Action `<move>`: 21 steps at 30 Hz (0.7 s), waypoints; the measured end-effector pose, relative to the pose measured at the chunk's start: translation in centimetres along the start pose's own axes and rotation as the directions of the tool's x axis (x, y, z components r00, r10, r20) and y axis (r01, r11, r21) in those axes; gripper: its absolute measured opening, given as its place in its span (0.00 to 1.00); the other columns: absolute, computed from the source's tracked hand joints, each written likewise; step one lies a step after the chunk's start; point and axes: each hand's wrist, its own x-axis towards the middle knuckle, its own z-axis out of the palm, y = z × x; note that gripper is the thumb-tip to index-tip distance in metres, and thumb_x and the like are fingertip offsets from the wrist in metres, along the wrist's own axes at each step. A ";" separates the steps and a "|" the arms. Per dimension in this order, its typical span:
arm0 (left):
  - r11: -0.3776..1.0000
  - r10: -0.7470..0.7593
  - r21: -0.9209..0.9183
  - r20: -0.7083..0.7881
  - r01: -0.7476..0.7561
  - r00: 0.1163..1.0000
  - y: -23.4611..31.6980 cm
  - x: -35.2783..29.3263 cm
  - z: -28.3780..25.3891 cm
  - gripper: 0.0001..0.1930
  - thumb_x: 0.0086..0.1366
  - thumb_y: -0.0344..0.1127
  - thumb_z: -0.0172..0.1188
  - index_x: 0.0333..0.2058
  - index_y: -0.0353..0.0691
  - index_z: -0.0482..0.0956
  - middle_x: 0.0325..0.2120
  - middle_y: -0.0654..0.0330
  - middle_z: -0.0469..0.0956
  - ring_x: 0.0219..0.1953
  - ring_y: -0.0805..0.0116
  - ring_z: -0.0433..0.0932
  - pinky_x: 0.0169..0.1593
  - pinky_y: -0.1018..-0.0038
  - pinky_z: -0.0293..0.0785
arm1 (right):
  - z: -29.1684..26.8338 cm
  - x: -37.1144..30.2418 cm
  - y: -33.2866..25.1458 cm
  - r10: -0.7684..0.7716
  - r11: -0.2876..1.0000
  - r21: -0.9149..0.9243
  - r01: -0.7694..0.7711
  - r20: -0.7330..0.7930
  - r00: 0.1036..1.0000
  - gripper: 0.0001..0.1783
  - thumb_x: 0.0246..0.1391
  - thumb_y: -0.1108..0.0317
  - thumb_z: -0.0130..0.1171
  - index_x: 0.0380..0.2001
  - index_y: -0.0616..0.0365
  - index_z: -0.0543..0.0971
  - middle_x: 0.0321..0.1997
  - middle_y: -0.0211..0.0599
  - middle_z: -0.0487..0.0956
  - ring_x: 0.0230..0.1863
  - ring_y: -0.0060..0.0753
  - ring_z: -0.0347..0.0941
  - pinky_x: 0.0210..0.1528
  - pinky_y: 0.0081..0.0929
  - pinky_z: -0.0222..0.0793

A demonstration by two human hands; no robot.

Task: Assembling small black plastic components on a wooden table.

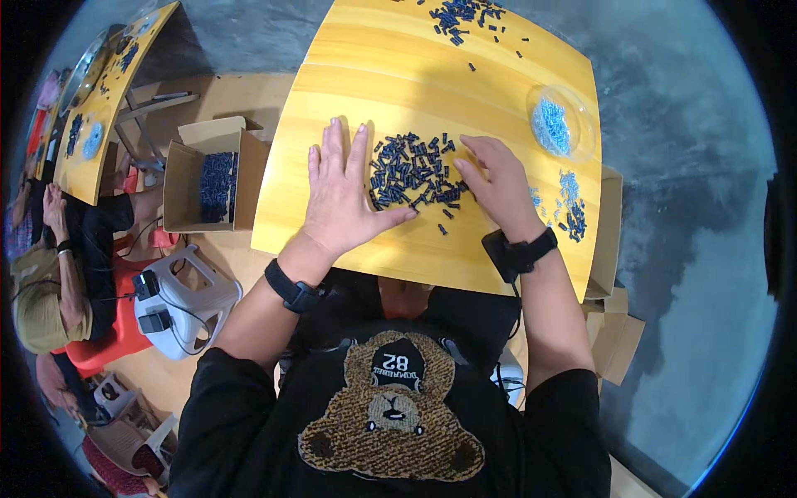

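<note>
A loose heap of small black cylindrical parts (pixel 411 170) lies on the yellow wooden table (pixel 349 91) in front of me. My left hand (pixel 339 199) rests at the heap's left side, fingers spread and thumb stretched along its near edge. Over on the right side, my right hand (pixel 502 187) is held with its fingers loosely curved and its thumb apart, near the outermost parts. Neither hand shows anything held. A few black parts (pixel 444 229) lie scattered at the heap's near right. Dark bands circle both my wrists.
A clear round bowl (pixel 586 124) with light-blue pieces stands at the table's right. Nearer lie clear pieces (pixel 569 187) and a small dark group (pixel 574 222). Another black heap (pixel 461 17) is at the far end. Left are a cardboard box (pixel 184 170), a white stool (pixel 199 295) and a seated person.
</note>
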 end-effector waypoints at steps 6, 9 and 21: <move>0.992 0.094 -0.088 0.102 -0.085 0.990 0.9 -0.7 1.3 0.60 0.33 0.58 0.72 0.61 0.33 0.51 0.60 0.35 0.47 0.64 0.40 0.45 0.64 0.51 0.41 | 1.8 2.7 -0.1 -0.077 0.996 0.054 0.075 0.043 0.996 0.08 0.45 0.70 0.58 0.31 0.59 0.80 0.33 0.40 0.76 0.41 0.43 0.71 0.44 0.34 0.68; 0.989 0.120 -0.107 0.123 -0.107 0.985 1.5 -0.6 1.6 0.59 0.34 0.58 0.72 0.61 0.33 0.51 0.60 0.35 0.46 0.65 0.43 0.45 0.65 0.52 0.41 | 2.3 3.6 0.1 -0.131 0.991 -0.016 0.132 0.026 0.991 0.07 0.43 0.72 0.57 0.29 0.58 0.80 0.31 0.39 0.75 0.39 0.43 0.70 0.43 0.33 0.68; 0.986 0.114 -0.135 0.161 -0.093 0.980 1.3 -0.2 1.3 0.57 0.35 0.55 0.72 0.61 0.36 0.51 0.61 0.38 0.47 0.65 0.46 0.45 0.66 0.55 0.39 | 2.4 4.5 0.2 -0.158 0.986 -0.032 0.164 0.131 0.979 0.06 0.43 0.73 0.56 0.27 0.59 0.80 0.29 0.39 0.73 0.38 0.43 0.69 0.41 0.35 0.68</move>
